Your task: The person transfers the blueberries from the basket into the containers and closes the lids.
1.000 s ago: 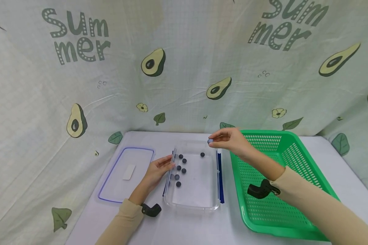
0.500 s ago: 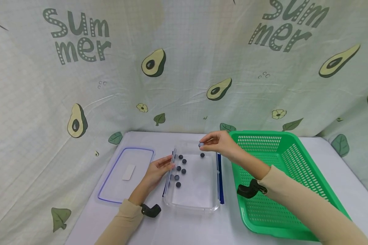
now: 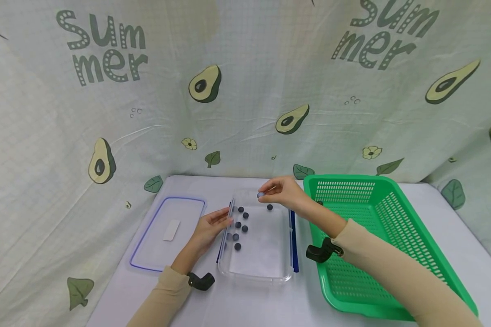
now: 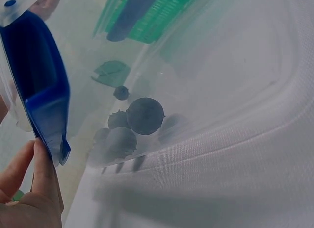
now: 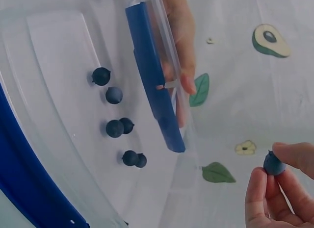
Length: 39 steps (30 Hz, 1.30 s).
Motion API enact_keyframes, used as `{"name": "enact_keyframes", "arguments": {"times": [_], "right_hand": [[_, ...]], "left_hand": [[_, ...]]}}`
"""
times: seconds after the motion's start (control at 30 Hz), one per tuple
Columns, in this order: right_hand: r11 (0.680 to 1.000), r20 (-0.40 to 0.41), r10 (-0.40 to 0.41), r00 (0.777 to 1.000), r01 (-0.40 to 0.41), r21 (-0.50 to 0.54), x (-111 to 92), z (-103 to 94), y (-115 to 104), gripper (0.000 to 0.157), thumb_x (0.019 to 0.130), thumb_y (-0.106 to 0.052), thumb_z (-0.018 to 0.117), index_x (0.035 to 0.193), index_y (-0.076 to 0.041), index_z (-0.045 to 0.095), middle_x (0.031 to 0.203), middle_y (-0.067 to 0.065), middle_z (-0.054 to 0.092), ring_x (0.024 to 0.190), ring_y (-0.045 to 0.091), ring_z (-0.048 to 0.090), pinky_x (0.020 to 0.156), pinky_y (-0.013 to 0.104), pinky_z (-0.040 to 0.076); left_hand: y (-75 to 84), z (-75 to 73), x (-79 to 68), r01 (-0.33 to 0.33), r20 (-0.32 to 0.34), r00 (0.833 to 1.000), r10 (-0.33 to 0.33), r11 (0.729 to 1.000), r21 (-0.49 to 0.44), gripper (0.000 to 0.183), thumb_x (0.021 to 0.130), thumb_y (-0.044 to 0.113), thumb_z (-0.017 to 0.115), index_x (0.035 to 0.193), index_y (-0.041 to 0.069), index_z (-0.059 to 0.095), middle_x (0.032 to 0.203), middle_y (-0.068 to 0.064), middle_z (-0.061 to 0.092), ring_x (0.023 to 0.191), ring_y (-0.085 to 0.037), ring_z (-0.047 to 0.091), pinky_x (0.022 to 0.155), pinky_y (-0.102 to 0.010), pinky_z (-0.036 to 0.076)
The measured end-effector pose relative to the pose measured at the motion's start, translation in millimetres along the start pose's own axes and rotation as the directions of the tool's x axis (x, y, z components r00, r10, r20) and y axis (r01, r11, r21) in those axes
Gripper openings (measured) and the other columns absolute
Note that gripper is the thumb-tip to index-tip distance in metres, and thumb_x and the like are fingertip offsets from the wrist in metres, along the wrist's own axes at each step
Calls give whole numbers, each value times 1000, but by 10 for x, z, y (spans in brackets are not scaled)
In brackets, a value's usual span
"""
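My right hand [image 3: 284, 193] pinches a blueberry [image 5: 274, 163] between thumb and fingertips, over the far end of a clear plastic container [image 3: 258, 276]. In the head view, a lone blueberry [image 3: 269, 207] lies inside, just below that hand. Several more, such as one blueberry [image 3: 237, 246], lie along the container's left side. My left hand [image 3: 210, 227] touches the left wall from outside, its fingers fairly straight. In the left wrist view, its fingertips are right at a blue side clip [image 4: 49, 110]. Another blue clip [image 3: 294, 240] hangs down on the right side.
A large green basket [image 3: 327, 290] stands to the right, partly under my right forearm. Inside it, a dark round berry [image 3: 320, 203] shows beside the arm. Left of the container lies a clear lid [image 3: 151, 254] with a blue edge and a white label [image 3: 171, 230]. A printed curtain [image 3: 245, 91] hangs behind.
My right hand has moved left with the blueberry, from beside the green basket to over the container's far end. The left hand has stayed at the container's wall.
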State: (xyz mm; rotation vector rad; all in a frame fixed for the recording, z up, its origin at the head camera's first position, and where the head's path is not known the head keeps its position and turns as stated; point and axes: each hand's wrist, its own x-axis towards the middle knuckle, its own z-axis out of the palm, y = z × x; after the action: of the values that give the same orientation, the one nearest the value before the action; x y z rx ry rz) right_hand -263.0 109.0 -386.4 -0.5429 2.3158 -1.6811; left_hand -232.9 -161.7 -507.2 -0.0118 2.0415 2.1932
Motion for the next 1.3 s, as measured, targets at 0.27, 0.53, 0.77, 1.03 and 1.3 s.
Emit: {"name": "enact_keyframes", "arguments": {"times": [0.27, 0.53, 0.77, 1.03, 1.3], "right_hand": [[1000, 7, -20, 1000, 20, 1, 97, 103, 76, 23, 83, -7, 81, 103, 0, 73, 98, 8, 72, 88, 19, 68, 81, 34, 56], [999, -32, 8, 999, -9, -40, 182, 223, 181, 20, 82, -6, 82, 99, 1, 74, 91, 6, 71, 81, 17, 67, 76, 34, 55], [998, -51, 50, 997, -52, -37, 219, 313, 272, 17, 81, -2, 81, 96, 0, 74, 88, 6, 70, 78, 17, 65, 76, 42, 55], [994, -85, 83, 993, -89, -66, 278, 363, 300, 16, 80, -5, 83, 94, -4, 74, 88, 4, 70, 81, 18, 64, 71, 33, 52], [996, -85, 51, 995, -56, -63, 312, 399, 303, 13, 80, -2, 81, 91, -4, 74, 88, 5, 70, 82, 19, 65, 72, 31, 53]], "left_hand": [[1, -14, -10, -6, 22, 1000, 6, 1000, 11, 53, 92, 2, 70, 139, -10, 50, 138, -27, 52, 114, -16, 58, 92, -18, 50], [-17, -16, -9, -3, 12, 1000, 2, 1000, 22, 53, 91, 4, 72, 139, -8, 52, 138, -25, 54, 117, -19, 58, 92, -19, 50], [-19, -16, -21, 0, 9, 1000, -1, 999, 32, 53, 91, 6, 73, 139, -7, 53, 138, -24, 54, 121, -24, 56, 92, -19, 50], [-4, -5, -27, -1, 2, 1000, 0, 999, 35, 54, 91, 8, 74, 139, -4, 54, 139, -20, 55, 123, -23, 56, 94, -20, 49], [5, 8, -22, 2, -3, 1000, -2, 999, 38, 53, 91, 9, 74, 139, -3, 54, 140, -22, 54, 124, -25, 55, 93, -19, 49]]}}
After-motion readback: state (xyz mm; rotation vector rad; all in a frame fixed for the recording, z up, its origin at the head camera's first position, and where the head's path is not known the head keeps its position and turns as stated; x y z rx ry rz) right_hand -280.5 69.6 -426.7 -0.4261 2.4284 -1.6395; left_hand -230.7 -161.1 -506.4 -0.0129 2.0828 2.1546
